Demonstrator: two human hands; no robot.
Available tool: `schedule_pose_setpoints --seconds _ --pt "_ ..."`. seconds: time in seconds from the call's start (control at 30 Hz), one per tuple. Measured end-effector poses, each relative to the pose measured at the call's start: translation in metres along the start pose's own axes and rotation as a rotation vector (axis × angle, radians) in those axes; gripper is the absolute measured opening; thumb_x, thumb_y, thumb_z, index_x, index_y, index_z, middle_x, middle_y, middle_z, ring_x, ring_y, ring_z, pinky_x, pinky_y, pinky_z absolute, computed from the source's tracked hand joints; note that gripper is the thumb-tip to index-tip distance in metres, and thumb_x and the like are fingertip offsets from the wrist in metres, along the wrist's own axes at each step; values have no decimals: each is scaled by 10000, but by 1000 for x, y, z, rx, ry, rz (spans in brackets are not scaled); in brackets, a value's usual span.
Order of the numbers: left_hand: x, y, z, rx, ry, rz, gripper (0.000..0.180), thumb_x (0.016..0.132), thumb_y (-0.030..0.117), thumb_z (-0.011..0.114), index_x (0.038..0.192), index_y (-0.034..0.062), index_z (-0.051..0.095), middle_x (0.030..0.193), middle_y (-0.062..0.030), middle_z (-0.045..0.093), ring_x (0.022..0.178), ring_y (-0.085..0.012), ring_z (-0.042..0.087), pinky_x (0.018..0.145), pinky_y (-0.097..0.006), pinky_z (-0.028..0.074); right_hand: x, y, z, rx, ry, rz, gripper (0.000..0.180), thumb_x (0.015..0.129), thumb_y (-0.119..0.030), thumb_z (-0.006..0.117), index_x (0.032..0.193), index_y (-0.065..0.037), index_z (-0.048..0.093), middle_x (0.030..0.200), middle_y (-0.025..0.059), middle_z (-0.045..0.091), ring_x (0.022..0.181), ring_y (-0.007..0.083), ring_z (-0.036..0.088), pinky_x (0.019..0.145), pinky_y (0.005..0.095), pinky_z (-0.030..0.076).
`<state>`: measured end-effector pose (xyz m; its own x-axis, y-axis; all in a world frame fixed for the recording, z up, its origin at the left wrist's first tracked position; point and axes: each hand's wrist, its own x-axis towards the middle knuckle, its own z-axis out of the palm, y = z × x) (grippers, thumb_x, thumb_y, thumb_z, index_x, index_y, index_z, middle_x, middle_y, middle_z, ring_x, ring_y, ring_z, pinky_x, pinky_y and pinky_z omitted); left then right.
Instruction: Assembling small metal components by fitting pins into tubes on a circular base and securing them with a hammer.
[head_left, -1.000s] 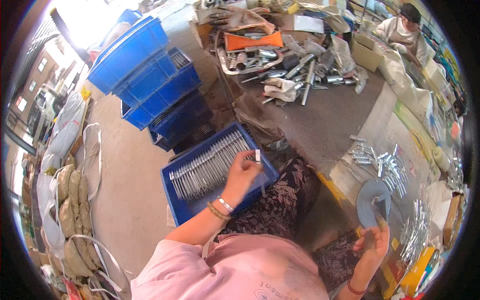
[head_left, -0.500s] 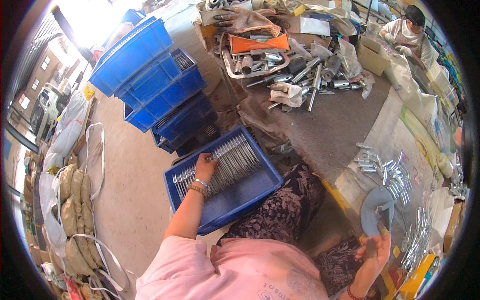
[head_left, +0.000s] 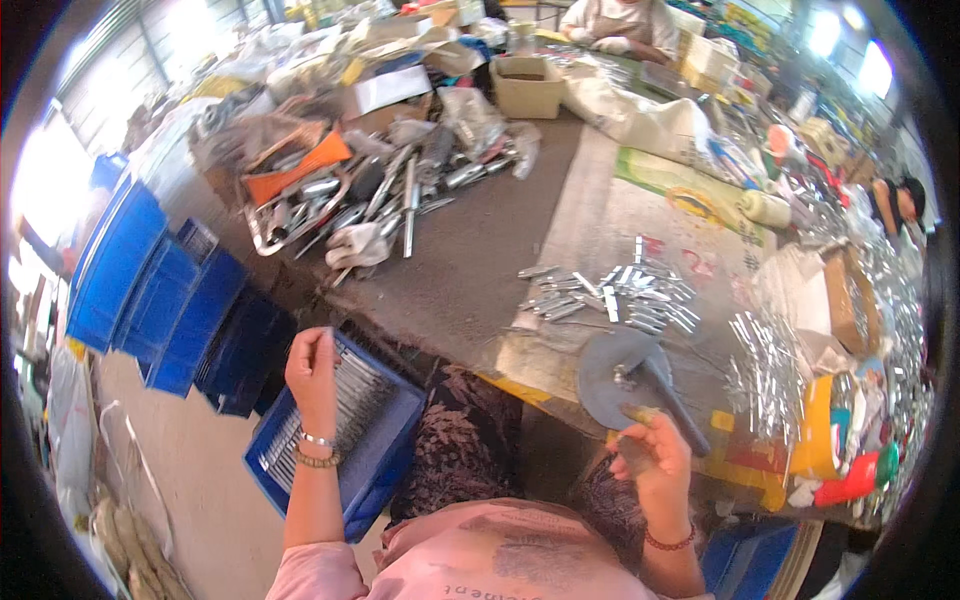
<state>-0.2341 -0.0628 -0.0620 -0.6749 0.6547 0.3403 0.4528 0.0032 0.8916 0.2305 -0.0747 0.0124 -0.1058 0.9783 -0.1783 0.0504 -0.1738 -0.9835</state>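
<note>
My left hand (head_left: 312,370) is raised over a blue plastic tray (head_left: 385,440), its fingers drawn together; whatever they may hold cannot be made out. Slim silver metal pieces (head_left: 350,395) lie in a close row inside that tray. At the right, my right hand (head_left: 660,462) has bent fingers around a dark patch, which could be a finger cover or a small piece. Just beyond its fingertips is a round grey disc (head_left: 600,390) with a dark grey bar (head_left: 670,400) across it. Short silver metal parts (head_left: 615,297) are heaped behind the disc.
More slender silver pieces (head_left: 765,375) lie right of the disc. Stacked blue crates (head_left: 170,300) stand at the left. Tools and metal tubes (head_left: 370,195) pile up on the far table, near a beige box (head_left: 526,88). Another person (head_left: 620,30) sits at the far side.
The view has swung to the right, bringing more of the bench in. My left hand has lifted from the row of pieces in the tray. My right hand stays near the disc.
</note>
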Motion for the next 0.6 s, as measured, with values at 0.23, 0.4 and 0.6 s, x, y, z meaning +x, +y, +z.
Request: schedule_pose_setpoints --seconds 0.23,0.4,0.6 --pt "-23 169 131 -1 -679 467 157 918 64 850 1071 70 812 979 -70 694 871 -217 699 757 -327 554 -10 6 -8 67 -39 -47 287 1085 18 661 1372 26 675 1104 100 786 869 115 746 770 258 617" --pt "-26 179 190 196 -687 823 149 905 170 842 1018 92 783 1013 -113 684 982 -357 707 838 -435 561 -25 8 -16 30 -109 -57 296 1071 34 677 1365 62 657 1165 118 780 1039 168 786 819 297 642" --pt "-30 188 202 350 -870 724 153 893 160 831 1004 85 757 995 -122 679 982 -356 710 831 -462 562 -42 -2 -50 -74 -36 -104 302 1025 10 739 1322 14 688 1103 162 803 1046 203 806 837 345 627"
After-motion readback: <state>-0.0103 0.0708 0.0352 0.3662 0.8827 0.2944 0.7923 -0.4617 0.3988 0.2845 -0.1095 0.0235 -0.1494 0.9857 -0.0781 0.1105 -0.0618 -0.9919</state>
